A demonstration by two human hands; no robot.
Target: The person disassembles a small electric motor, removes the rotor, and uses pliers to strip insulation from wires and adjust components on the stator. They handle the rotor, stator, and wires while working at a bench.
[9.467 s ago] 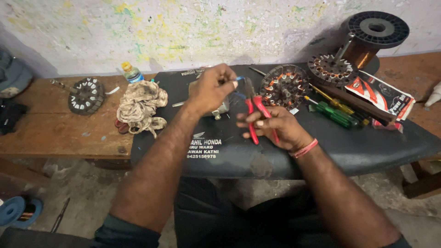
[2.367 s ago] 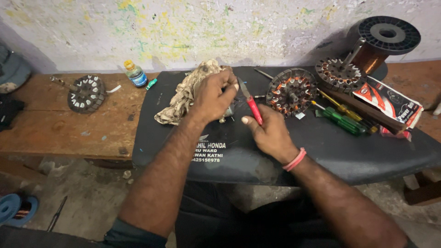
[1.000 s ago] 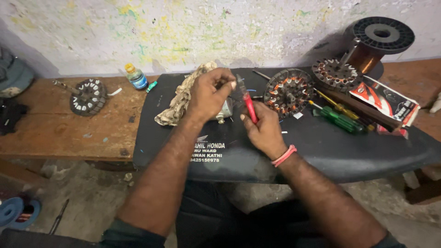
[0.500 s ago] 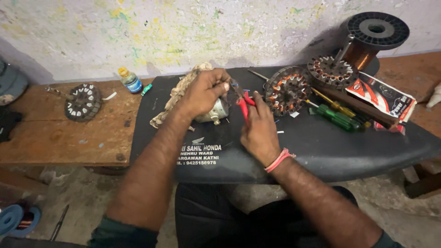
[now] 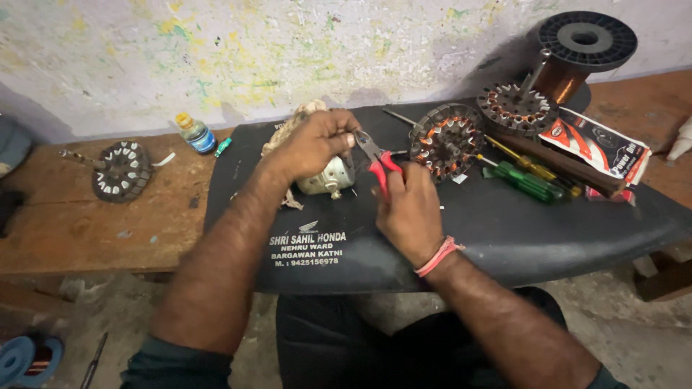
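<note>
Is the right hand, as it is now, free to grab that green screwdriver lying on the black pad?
Probably not straight away: the right hand is closed around red-handled pliers. The green screwdriver lies uncovered just beside it, nothing between.

Wound stator, green screwdriver, copper wire spool, small bottle, bare stator on wooden bench

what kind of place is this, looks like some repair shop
Most likely a small motor-rewinding or electrical repair workshop. Wound stator cores lie on the black seat pad, a spool of copper wire stands behind them, and the right hand works red-handled pliers beside screwdrivers.
</note>
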